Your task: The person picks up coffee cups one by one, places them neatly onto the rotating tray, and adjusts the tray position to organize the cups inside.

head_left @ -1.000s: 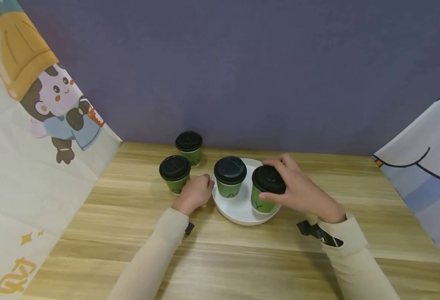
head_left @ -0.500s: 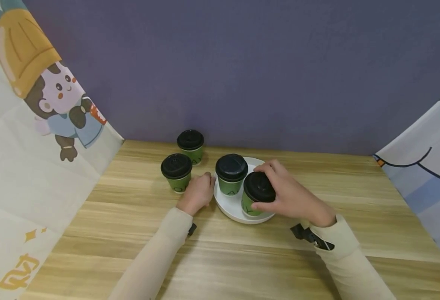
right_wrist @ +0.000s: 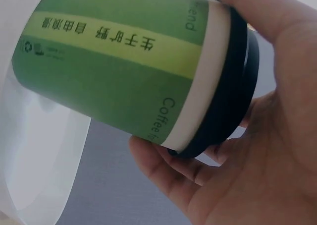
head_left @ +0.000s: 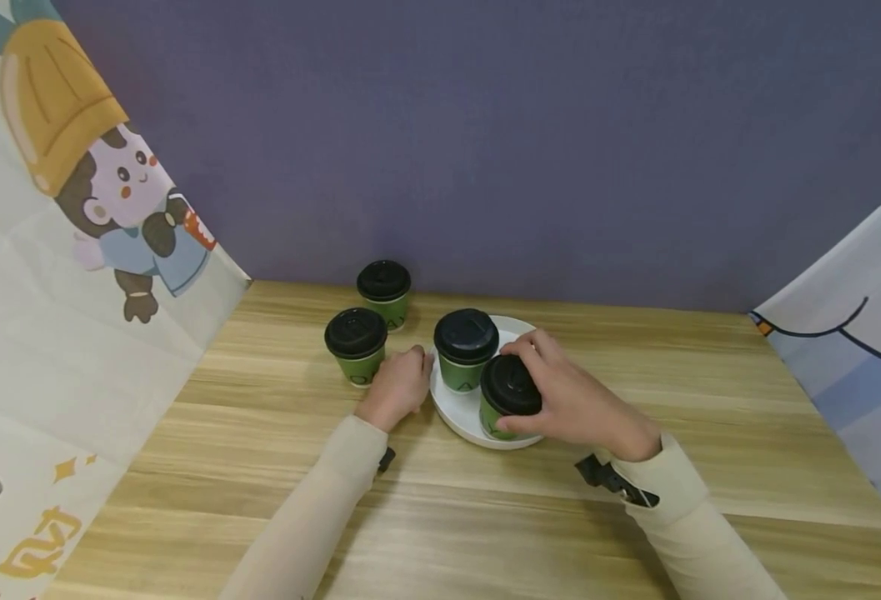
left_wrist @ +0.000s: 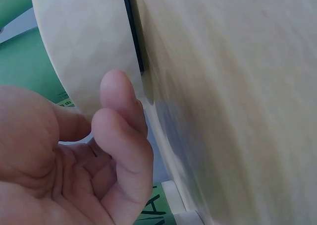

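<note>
Head view. Four green paper cups with black lids stand on a wooden bench [head_left: 485,508]. Two are on a white plate [head_left: 461,414]: the held cup [head_left: 508,398] at the plate's near edge and a second cup [head_left: 465,349] just behind it to the left. The right hand [head_left: 571,400] has its grip clamped on the held cup, fingers and thumb curled round the lid rim from the right. The left hand [head_left: 397,387] rests at the plate's left rim with fingers curled; this view does not show whether they pinch the rim. Two more cups stand off the plate: a near cup [head_left: 356,345] just left of the left hand and a far cup [head_left: 383,292] close to the purple wall [head_left: 485,133]. Printed cloths hang at both sides: a cartoon figure with an orange hat on the left cloth [head_left: 72,250], a line drawing on the right cloth [head_left: 860,333].

Left wrist view. Loosely curled fingers [left_wrist: 121,136] lie against the plate's white rim [left_wrist: 89,51]; no clamped grip is visible. Green cup wall shows behind, its lettering partly cut off.

Right wrist view. The hand [right_wrist: 257,155] grips the cup [right_wrist: 124,71] at its black lid. The cup's light-green band carries Chinese characters. "Coffee" is readable near the lid, and a recycling mark sits near the base.
</note>
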The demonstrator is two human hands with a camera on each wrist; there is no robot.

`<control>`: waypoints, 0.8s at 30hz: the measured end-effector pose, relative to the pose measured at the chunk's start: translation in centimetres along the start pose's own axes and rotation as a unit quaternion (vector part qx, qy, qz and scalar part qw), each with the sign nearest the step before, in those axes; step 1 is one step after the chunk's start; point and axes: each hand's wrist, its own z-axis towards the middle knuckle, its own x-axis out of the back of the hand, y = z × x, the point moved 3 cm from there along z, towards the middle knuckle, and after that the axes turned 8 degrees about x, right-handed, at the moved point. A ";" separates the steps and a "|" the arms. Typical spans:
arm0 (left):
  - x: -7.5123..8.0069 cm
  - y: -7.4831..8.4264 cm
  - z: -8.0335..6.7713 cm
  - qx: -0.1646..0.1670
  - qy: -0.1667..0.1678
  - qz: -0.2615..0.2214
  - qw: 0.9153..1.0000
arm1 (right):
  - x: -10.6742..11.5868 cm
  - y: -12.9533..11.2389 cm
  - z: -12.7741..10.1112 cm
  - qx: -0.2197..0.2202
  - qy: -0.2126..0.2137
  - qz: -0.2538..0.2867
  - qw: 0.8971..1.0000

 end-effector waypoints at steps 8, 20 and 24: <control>0.0 0.0 0.0 0.006 -0.012 -0.002 1.000 | -0.3 -0.1 0.0 -0.012 0.004 -0.003 1.000; 1.1 -0.1 -0.8 0.024 -0.084 -0.022 0.996 | -1.2 -0.4 0.0 -0.025 0.009 -0.038 0.999; 1.8 0.1 -1.2 0.018 -0.118 -0.011 0.993 | -1.3 -0.5 0.1 -0.024 0.015 -0.055 0.998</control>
